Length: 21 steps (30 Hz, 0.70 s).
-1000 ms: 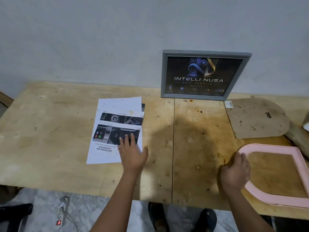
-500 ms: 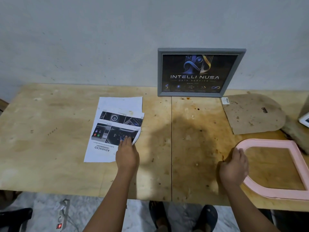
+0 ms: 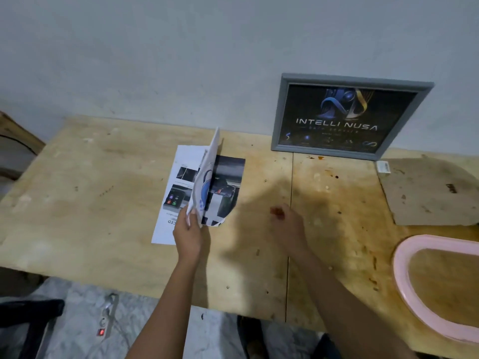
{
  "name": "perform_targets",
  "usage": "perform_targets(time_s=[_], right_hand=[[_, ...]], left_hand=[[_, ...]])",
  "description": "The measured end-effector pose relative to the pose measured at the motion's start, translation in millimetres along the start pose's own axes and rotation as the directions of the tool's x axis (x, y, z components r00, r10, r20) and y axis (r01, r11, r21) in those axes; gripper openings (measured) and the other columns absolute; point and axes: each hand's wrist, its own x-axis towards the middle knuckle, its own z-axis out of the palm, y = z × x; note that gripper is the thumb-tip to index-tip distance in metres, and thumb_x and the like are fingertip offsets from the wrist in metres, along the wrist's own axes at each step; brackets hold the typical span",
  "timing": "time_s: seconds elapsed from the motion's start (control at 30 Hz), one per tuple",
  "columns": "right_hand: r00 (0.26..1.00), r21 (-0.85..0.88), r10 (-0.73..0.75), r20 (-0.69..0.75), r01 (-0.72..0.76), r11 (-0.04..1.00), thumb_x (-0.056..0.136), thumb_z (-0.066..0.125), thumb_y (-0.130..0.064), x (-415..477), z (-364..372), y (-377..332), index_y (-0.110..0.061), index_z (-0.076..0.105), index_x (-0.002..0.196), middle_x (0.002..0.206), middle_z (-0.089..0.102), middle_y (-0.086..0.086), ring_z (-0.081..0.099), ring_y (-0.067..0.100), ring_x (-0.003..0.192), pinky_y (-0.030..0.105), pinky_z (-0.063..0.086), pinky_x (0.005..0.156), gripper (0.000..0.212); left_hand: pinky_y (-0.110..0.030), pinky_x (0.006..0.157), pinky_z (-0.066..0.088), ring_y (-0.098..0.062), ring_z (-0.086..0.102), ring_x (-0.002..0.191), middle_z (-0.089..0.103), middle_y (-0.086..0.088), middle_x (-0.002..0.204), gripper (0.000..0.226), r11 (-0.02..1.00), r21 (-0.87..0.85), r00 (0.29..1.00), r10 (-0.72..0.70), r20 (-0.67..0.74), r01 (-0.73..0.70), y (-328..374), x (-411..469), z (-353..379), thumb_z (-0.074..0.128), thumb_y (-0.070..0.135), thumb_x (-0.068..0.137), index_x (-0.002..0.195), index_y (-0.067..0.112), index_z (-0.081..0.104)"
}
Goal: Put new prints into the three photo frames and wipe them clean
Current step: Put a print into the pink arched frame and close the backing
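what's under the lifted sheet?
A dark round-ended photo print lies beneath the white sheet the left hand lifts; its left part is hidden, as is anything below it.

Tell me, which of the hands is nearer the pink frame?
Right. The right hand hovers left of the pink frame, not touching it; the left hand is farther left, holding a lifted print.
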Motion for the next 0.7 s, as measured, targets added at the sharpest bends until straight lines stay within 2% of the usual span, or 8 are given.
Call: perform_targets(time_s=[0.07, 0.17, 0.23, 0.3, 0.4, 0.5, 0.57, 0.7], right_hand=[[0.992, 0.054, 0.076, 0.104, -0.082, 0.995, 0.087, 0.052, -0.003, 10.4, 33.2, -23.5, -0.008, 0.060, 0.110, 0.109, 0.062, 0.006, 0.056, 0.016, 0.096, 0.017, 0.039, 0.072, 0.025], [0.966, 0.153, 0.226, 0.128, -0.244, 0.958, 0.088, 0.051, -0.007, 20.2, 61.0, -51.5, -0.006, 0.053, 0.119, 0.112, 0.058, 0.007, 0.054, 0.019, 0.095, 0.024, 0.041, 0.068, 0.032], [0.952, 0.176, 0.280, 0.122, -0.299, 0.938, 0.086, 0.054, -0.008, 29.0, 71.7, -60.0, -0.006, 0.052, 0.115, 0.107, 0.056, 0.007, 0.054, 0.021, 0.095, 0.027, 0.041, 0.070, 0.029], [0.944, 0.175, 0.302, 0.132, -0.322, 0.930, 0.084, 0.059, -0.011, 35.8, 79.5, -61.4, -0.008, 0.052, 0.109, 0.103, 0.056, 0.005, 0.052, 0.019, 0.088, 0.026, 0.039, 0.069, 0.026], [0.950, 0.144, 0.293, 0.112, -0.307, 0.941, 0.085, 0.060, -0.013, 39.6, 86.5, -63.7, -0.010, 0.050, 0.095, 0.087, 0.051, 0.000, 0.049, 0.017, 0.079, 0.025, 0.035, 0.055, 0.014], [0.967, 0.125, 0.232, 0.101, -0.244, 0.962, 0.087, 0.054, -0.009, 38.4, 88.3, -67.1, -0.010, 0.046, 0.086, 0.080, 0.049, 0.002, 0.045, 0.017, 0.072, 0.022, 0.032, 0.052, 0.009], [0.978, 0.131, 0.185, 0.097, -0.197, 0.972, 0.089, 0.052, -0.007, 37.1, 83.0, -68.4, -0.010, 0.045, 0.086, 0.079, 0.048, 0.002, 0.042, 0.014, 0.066, 0.022, 0.032, 0.052, 0.008], [0.997, 0.128, 0.074, 0.027, -0.077, 0.989, 0.093, 0.048, -0.007, 34.9, 55.4, -67.7, -0.008, 0.046, 0.092, 0.078, 0.047, -0.001, 0.045, 0.010, 0.065, 0.019, 0.036, 0.053, 0.002]], left_hand=[[-0.011, 0.077, 0.032, -0.010, 0.048, 0.098, 0.056, 0.002, 0.108, 0.031, 1.000, -0.011, 1.000, 0.013, 0.010, -0.013, -2.9, 4.0, -3.0, 0.041, 0.019, 0.100, 0.126, 0.010, 0.053], [-0.014, 0.080, 0.033, -0.010, 0.049, 0.099, 0.056, 0.004, 0.107, 0.030, 1.000, -0.004, 0.999, 0.019, 0.041, -0.019, -6.7, 9.5, -4.0, 0.042, 0.021, 0.099, 0.125, 0.010, 0.054], [-0.017, 0.081, 0.034, -0.011, 0.050, 0.100, 0.056, 0.005, 0.106, 0.030, 1.000, -0.004, 0.999, 0.003, 0.050, -0.003, -10.0, 13.4, -4.5, 0.043, 0.022, 0.099, 0.125, 0.010, 0.054], [-0.014, 0.073, 0.038, -0.013, 0.053, 0.099, 0.059, 0.005, 0.103, 0.028, 1.000, 0.005, 0.997, 0.013, 0.071, -0.013, -13.3, 14.9, -4.0, 0.043, 0.023, 0.099, 0.121, 0.012, 0.056], [-0.003, 0.069, 0.039, -0.010, 0.056, 0.095, 0.062, 0.003, 0.103, 0.025, 0.999, 0.005, 0.993, 0.049, 0.108, -0.050, -17.2, 14.7, -3.4, 0.044, 0.021, 0.099, 0.118, 0.013, 0.058], [-0.015, 0.073, 0.042, -0.006, 0.058, 0.091, 0.064, 0.006, 0.099, 0.024, 0.997, 0.017, 0.992, 0.070, 0.105, -0.073, -18.8, 15.6, -3.8, 0.043, 0.022, 0.099, 0.117, 0.015, 0.058], [-0.013, 0.067, 0.042, 0.005, 0.055, 0.076, 0.061, 0.014, 0.085, 0.020, 0.994, 0.023, 0.990, 0.103, 0.098, -0.106, -17.6, 13.3, -2.8, 0.042, 0.021, 0.099, 0.113, 0.020, 0.057], [-0.009, 0.062, 0.039, 0.003, 0.053, 0.066, 0.058, 0.014, 0.076, 0.021, 0.984, 0.044, 0.983, 0.168, 0.077, -0.172, -15.2, 8.7, 0.7, 0.039, 0.015, 0.100, 0.108, 0.022, 0.057]])
